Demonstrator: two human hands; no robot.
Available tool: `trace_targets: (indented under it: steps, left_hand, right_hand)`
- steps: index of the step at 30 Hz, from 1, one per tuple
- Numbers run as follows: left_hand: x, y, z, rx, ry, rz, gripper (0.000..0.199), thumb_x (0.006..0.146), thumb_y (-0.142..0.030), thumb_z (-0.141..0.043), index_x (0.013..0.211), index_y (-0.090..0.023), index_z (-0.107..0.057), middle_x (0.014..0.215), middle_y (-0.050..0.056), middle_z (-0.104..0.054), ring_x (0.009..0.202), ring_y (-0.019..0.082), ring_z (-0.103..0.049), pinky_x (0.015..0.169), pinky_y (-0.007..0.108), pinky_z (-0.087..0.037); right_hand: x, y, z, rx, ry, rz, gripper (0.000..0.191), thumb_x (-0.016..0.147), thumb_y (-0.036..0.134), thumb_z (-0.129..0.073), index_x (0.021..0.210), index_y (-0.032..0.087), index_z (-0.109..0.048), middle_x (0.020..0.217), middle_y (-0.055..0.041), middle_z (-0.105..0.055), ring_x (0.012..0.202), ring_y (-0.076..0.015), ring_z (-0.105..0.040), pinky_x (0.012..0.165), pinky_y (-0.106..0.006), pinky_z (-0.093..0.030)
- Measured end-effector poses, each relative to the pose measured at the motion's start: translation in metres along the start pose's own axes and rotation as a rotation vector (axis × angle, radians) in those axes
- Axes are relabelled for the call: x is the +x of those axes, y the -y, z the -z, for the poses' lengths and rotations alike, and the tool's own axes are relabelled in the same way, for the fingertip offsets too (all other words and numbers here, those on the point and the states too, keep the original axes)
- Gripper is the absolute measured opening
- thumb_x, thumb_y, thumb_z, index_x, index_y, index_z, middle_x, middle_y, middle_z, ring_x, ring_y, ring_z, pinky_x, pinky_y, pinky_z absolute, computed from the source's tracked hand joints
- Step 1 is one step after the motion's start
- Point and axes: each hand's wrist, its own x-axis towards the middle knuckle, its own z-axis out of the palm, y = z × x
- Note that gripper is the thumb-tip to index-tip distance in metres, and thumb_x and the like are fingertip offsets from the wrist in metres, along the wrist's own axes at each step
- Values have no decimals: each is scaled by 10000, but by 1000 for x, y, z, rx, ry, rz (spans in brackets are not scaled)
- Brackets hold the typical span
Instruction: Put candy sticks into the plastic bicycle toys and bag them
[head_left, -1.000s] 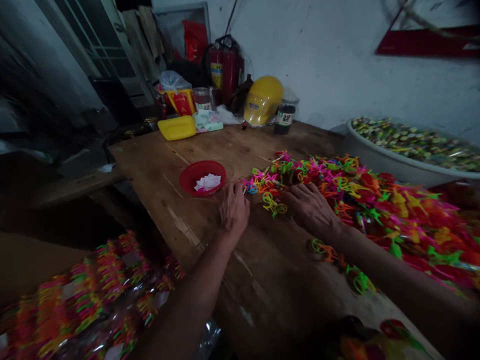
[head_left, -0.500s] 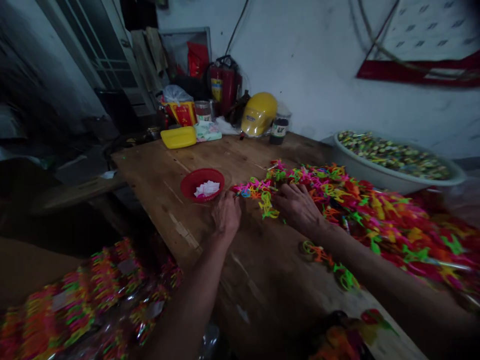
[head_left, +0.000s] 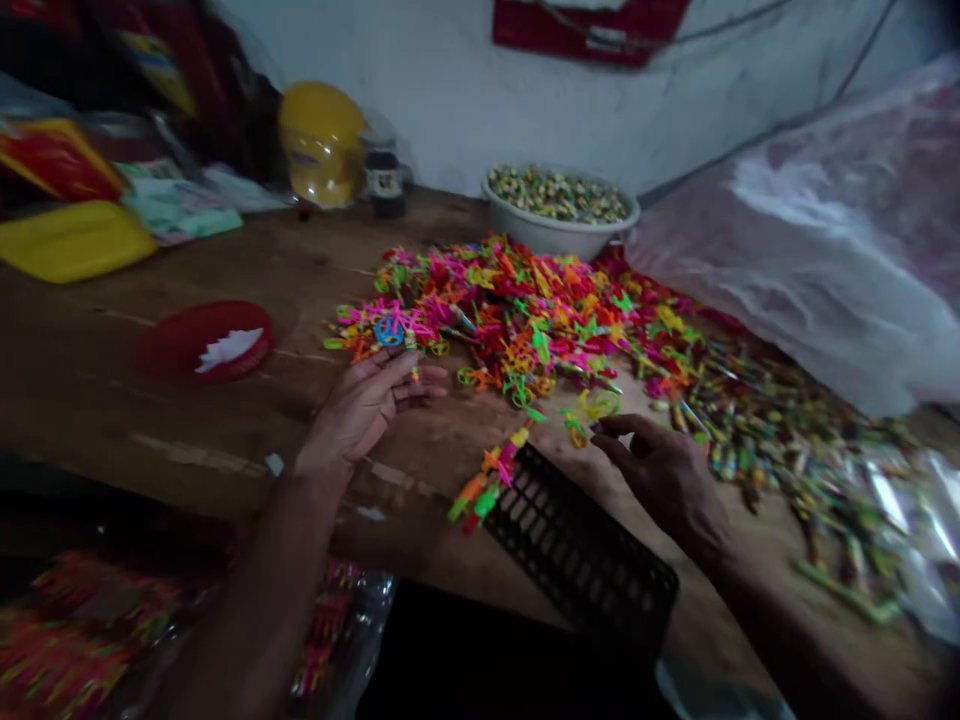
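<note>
My left hand (head_left: 367,405) lies palm up on the wooden table (head_left: 315,270) with a small blue round toy piece (head_left: 389,331) on a short stick at its fingertips. My right hand (head_left: 664,470) hovers over the table and pinches a yellow-green plastic piece (head_left: 589,412) between thumb and fingers. A big pile of neon plastic toy pieces (head_left: 525,310) spreads just beyond both hands. A black perforated tray (head_left: 581,555) with a row of coloured pieces (head_left: 487,480) at its far end lies between my hands.
A red basket (head_left: 202,342) with white paper slips stands at the left. A white basin (head_left: 559,210) of small mixed pieces stands at the back. A yellow helmet (head_left: 322,140), a dark jar (head_left: 385,180), a yellow tray (head_left: 67,240) and clear plastic bags (head_left: 810,250) surround the work area.
The view has swung right. Both hands have left the pile's edge; my left has turned palm up with a blue piece, my right has lifted a yellow-green piece. The black tray has come into view.
</note>
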Motion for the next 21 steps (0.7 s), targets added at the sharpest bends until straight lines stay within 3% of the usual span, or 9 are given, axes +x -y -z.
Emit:
trace_targets:
  steps: [4,7,13,18,21]
  left_hand:
    - [-38,-17,-55,-12,203,4,155,813,-292,-627,815,-139,-648,918,92,-720,769,194,-697,735,315,-572]
    - [-58,-22,-80,123,186,-145,158,845,-301,-604,923,-180,-669,942,85,-720,806,204,-697,762,344,-578]
    - [-73,-10,-93,520,91,-422,188,854,-284,-613,1023,-218,-659,1057,56,-691,1066,225,-625,967,374,-497]
    - [-76,12,-102,559,76,-433,166,902,-240,-536,1032,-209,-634,1099,48,-666,1120,207,-591,999,369,-475]
    - [-77,20,-107,468,13,-412,130,923,-223,-500,1007,-198,-596,1066,47,-673,1082,195,-613,991,372,-478]
  right_hand:
    - [-37,-17,-15,-86,51,51,243,898,345,-492,942,199,-681,908,-63,-673,713,-159,-608,594,-263,-405]
    - [-48,-24,-21,-173,103,80,253,929,281,-420,1004,188,-643,965,-82,-623,701,-151,-566,567,-262,-369]
    - [-46,-30,-22,-114,76,85,236,922,240,-414,920,185,-643,893,-74,-581,690,-150,-517,589,-269,-359]
    - [-53,-17,-15,140,-26,-108,116,824,310,-588,863,203,-608,761,-15,-601,598,-132,-540,534,-242,-383]
    - [-60,1,-18,224,-30,-107,142,817,269,-573,940,199,-571,760,-17,-620,617,-147,-565,551,-245,-413]
